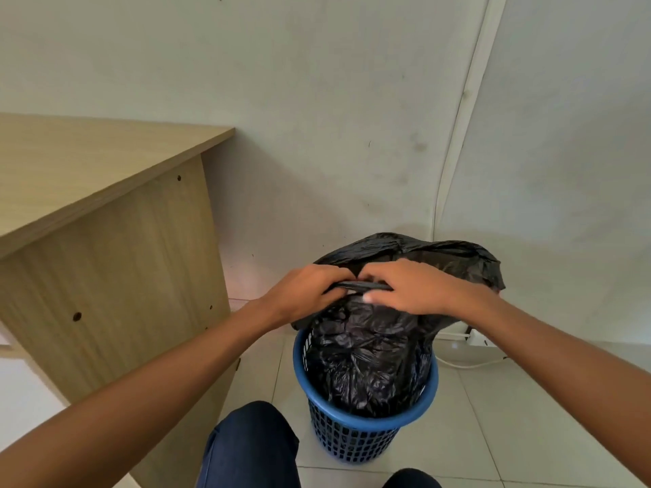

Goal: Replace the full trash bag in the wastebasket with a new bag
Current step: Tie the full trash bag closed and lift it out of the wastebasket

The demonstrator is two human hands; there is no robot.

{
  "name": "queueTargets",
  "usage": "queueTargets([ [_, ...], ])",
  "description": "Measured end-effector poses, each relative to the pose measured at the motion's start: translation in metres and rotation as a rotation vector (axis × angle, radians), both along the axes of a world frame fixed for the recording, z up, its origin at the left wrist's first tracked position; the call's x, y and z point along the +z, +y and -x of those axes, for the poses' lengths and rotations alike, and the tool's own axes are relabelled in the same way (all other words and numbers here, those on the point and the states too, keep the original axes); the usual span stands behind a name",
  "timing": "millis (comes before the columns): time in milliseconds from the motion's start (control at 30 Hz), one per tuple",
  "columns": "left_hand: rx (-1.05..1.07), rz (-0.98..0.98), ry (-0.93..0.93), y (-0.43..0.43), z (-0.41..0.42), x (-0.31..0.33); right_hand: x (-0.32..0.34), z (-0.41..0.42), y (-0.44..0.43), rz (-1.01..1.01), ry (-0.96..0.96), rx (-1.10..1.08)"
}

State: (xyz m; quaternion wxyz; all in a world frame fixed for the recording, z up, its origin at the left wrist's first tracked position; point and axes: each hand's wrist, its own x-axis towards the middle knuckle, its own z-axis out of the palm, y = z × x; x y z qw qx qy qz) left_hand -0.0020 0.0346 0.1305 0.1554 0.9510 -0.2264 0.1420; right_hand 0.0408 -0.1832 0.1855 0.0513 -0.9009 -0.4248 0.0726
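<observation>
A round blue mesh wastebasket [355, 442] stands on the tiled floor near the wall. A bulging black trash bag [366, 361] fills it and rises well above the rim. My left hand [303, 294] and my right hand [408, 288] meet over the top of the bag, both closed on a twisted strip of its gathered black plastic. Loose bag material billows up behind my hands. No other bag is in view.
A light wooden desk [105, 241] stands close on the left. The white wall is right behind the basket, with a cable duct [458, 142] running up it. A white power strip and cord [472, 341] lie on the floor at right. My knees [250, 449] are at the bottom.
</observation>
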Motion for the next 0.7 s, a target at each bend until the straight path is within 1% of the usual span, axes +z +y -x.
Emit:
queueTargets([
  [33, -0.014, 0.022, 0.033, 0.001, 0.0, 0.001, -0.005, -0.003, 0.003, -0.015, -0.06, 0.004],
  [100, -0.008, 0.021, 0.14, 0.014, 0.0, -0.001, -0.007, -0.014, -0.007, -0.065, -0.073, -0.042],
  [167, 0.042, -0.093, 0.172, 0.036, 0.002, -0.012, -0.002, -0.027, -0.032, -0.023, -0.057, -0.115],
  [200, 0.075, -0.14, 0.15, 0.048, 0.002, -0.018, 0.001, -0.033, -0.045, 0.052, -0.046, -0.146],
  [267, 0.107, -0.17, 0.044, 0.061, 0.003, -0.026, 0.003, -0.035, -0.062, 0.217, 0.03, -0.176],
  [300, 0.093, -0.173, -0.037, 0.061, 0.002, -0.029, 0.003, -0.03, -0.061, 0.241, 0.09, -0.172],
  [333, 0.063, -0.18, -0.131, 0.056, 0.002, -0.03, 0.003, -0.022, -0.055, 0.198, 0.156, -0.16],
  [367, 0.022, -0.185, -0.226, 0.048, 0.002, -0.029, 0.003, -0.012, -0.044, 0.096, 0.227, -0.15],
  [400, -0.025, -0.182, -0.298, 0.037, 0.002, -0.027, 0.002, -0.005, -0.031, -0.021, 0.294, -0.143],
  [433, -0.057, -0.168, -0.332, 0.024, 0.004, -0.025, 0.001, 0.001, -0.017, -0.107, 0.346, -0.127],
  [500, -0.077, -0.101, -0.343, 0.005, 0.011, -0.02, -0.005, 0.007, 0.007, -0.145, 0.386, -0.076],
  [567, -0.052, -0.035, -0.326, 0.003, 0.019, -0.025, -0.014, 0.011, 0.02, -0.148, 0.396, -0.027],
  [600, -0.033, -0.007, -0.352, 0.005, 0.021, -0.031, -0.022, 0.011, 0.023, -0.191, 0.4, -0.014],
  [633, 0.006, 0.121, -0.323, 0.008, 0.024, -0.039, -0.03, 0.012, 0.024, -0.242, 0.4, -0.007],
  [667, 0.064, 0.3, -0.257, 0.01, 0.026, -0.045, -0.037, 0.012, 0.024, -0.284, 0.399, -0.001],
  [700, 0.121, 0.532, -0.144, 0.009, 0.03, -0.046, -0.042, 0.013, 0.025, -0.31, 0.396, 0.009],
])
